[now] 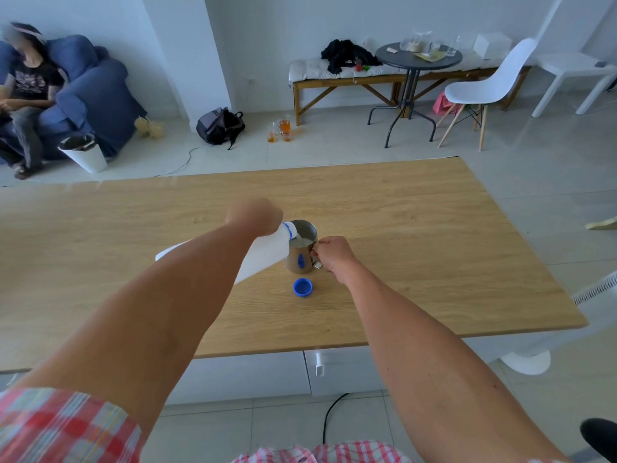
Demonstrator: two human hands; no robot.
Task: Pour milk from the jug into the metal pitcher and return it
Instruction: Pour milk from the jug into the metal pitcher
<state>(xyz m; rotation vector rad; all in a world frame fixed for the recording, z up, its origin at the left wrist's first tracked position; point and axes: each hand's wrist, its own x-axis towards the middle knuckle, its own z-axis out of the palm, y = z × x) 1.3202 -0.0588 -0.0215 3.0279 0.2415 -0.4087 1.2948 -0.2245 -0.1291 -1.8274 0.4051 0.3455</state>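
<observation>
- While my left hand grips the tipped jug, its mouth hangs over the metal pitcher.
- My right hand pinches the pitcher's handle on the table.
- Blue cap lies just before it.

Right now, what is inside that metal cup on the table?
White milk lies in the metal cup, well below the rim, with more running in from the tilted white jug. The jug's neck covers part of the opening, and the cup's wall hides how deep the milk goes.

Red-white checked shirt, short sleeves, pastel stripes; forearms bare, hands ungloved.
</observation>
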